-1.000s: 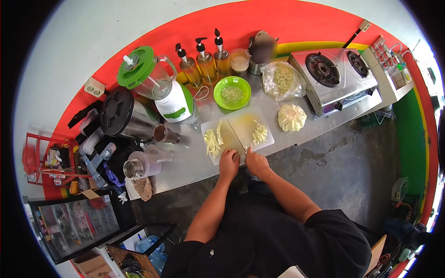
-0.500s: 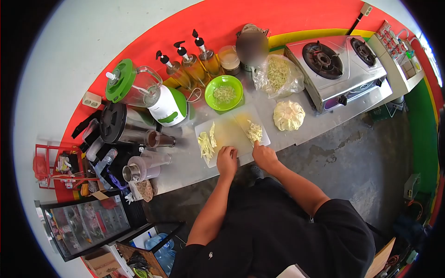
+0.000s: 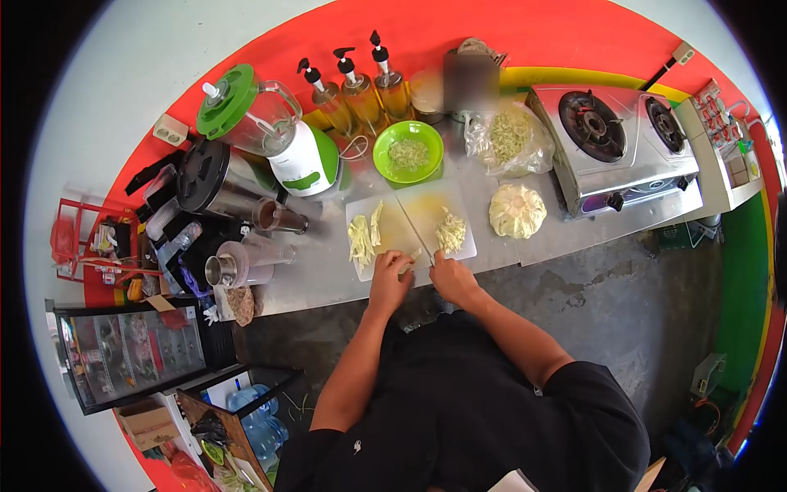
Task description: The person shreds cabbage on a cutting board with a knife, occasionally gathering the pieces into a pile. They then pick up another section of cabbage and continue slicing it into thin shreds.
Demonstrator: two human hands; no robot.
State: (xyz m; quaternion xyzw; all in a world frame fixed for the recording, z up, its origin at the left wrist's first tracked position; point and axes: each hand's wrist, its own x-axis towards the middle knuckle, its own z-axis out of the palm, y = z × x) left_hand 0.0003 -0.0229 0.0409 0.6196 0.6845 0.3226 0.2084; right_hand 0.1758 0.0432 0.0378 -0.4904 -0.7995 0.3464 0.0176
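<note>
Cabbage bit point(image 3: 416, 253) nr L fingers point(image 3: 401, 260), gap unclear; R fingers point(image 3: 440, 261) clamped on knife point(image 3: 412, 225).

The knife point(image 3: 413, 224), its blade long and thin, slants across the white cutting board point(image 3: 393, 234), its handle end at the board's near edge. Pale yellow-green cabbage strips point(image 3: 360, 239) lie loosely together at the board's left end. Finely chopped cabbage point(image 3: 450, 231) sits in a small, loose heap on the board's right part. Yellowish stains mark the board's surface.
</note>
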